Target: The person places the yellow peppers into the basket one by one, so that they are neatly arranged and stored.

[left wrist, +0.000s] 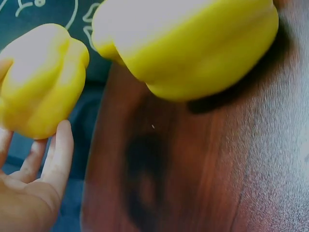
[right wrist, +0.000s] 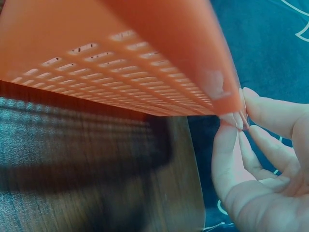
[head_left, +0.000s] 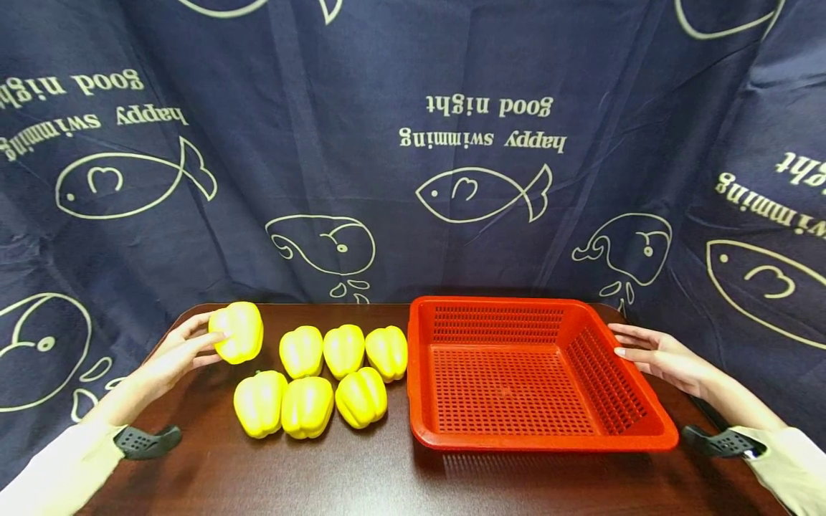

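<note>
Held pepper [head_left: 242, 332] | glossy yellow, plump, lobed | basket [head_left: 545, 441] | red, slotted, rectangular

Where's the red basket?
In the head view, the basket is right of the yellow peppers, and the right hand grips its right side.

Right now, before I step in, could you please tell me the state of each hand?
Left hand: holding one yellow bell pepper.
Right hand: pinching the rim of the red plastic basket.

Head view looks down; both nearer wrist views share its table [head_left: 310, 476].
</note>
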`<state>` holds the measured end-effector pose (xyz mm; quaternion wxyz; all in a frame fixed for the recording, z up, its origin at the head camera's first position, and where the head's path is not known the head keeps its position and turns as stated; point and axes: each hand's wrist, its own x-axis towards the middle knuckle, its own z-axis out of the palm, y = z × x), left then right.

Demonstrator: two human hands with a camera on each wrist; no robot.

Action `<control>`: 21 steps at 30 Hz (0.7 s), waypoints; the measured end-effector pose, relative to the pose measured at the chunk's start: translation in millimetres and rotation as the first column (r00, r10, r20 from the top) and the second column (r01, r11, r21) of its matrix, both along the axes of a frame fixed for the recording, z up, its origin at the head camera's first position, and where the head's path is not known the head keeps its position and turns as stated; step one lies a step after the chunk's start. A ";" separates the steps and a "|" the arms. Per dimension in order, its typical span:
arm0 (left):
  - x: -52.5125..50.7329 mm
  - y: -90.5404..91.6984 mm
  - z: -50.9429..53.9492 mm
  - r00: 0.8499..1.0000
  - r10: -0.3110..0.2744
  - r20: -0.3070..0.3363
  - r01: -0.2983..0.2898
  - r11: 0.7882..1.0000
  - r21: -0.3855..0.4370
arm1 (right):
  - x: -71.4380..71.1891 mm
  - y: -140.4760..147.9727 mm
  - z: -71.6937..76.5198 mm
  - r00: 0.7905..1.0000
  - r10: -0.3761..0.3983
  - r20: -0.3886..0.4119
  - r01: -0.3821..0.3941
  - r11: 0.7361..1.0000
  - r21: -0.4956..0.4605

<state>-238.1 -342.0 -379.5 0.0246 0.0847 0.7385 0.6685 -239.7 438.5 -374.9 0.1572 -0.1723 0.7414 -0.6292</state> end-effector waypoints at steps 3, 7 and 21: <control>1.7 4.7 6.5 1.000 -0.013 -0.024 0.013 1.000 -0.003 | 0.8 0.3 0.4 1.000 0.003 -0.006 -0.003 1.000 -0.008; 4.9 13.6 15.1 0.999 -0.009 -0.049 0.008 0.999 -0.034 | 1.5 0.3 0.3 1.000 -0.014 -0.004 0.014 1.000 0.007; 16.1 55.9 43.5 0.996 0.049 -0.079 -0.059 0.990 -0.125 | 1.8 -1.8 -0.4 0.999 -0.048 -0.014 0.049 0.998 0.031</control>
